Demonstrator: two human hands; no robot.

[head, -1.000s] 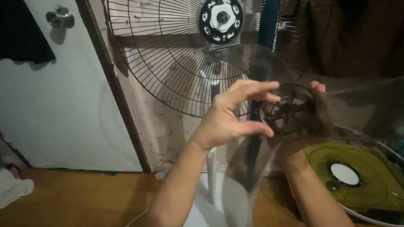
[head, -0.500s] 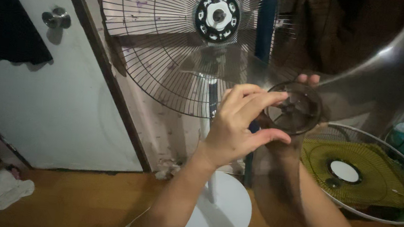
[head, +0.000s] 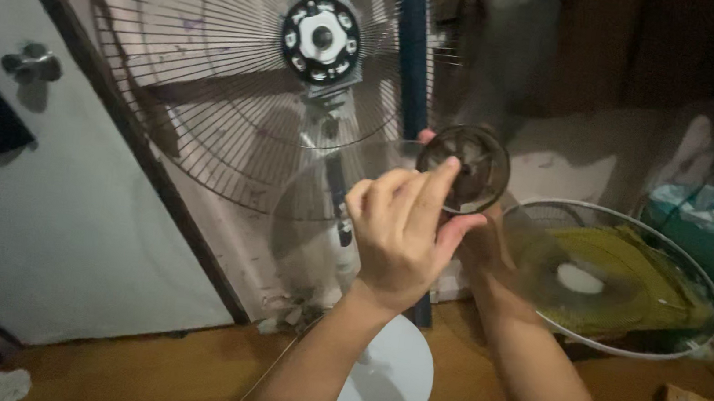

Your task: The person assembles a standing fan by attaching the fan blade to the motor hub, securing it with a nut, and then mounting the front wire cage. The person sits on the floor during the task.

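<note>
clear plastic fan blade (head: 464, 169) clamped btwn both hands, left hand (head: 402, 232) in front, right hand (head: 480, 244) behind; loose grip = blade could drop to floor.

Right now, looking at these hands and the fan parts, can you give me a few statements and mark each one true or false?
1. Both hands hold the clear fan blade by its hub. True.
2. The rear grille is mounted on the stand fan. True.
3. The front grille is fixed on the fan. False: it leans near the wall, on the right.
4. The left hand grips the door knob. False: it is at the blade hub.
</note>
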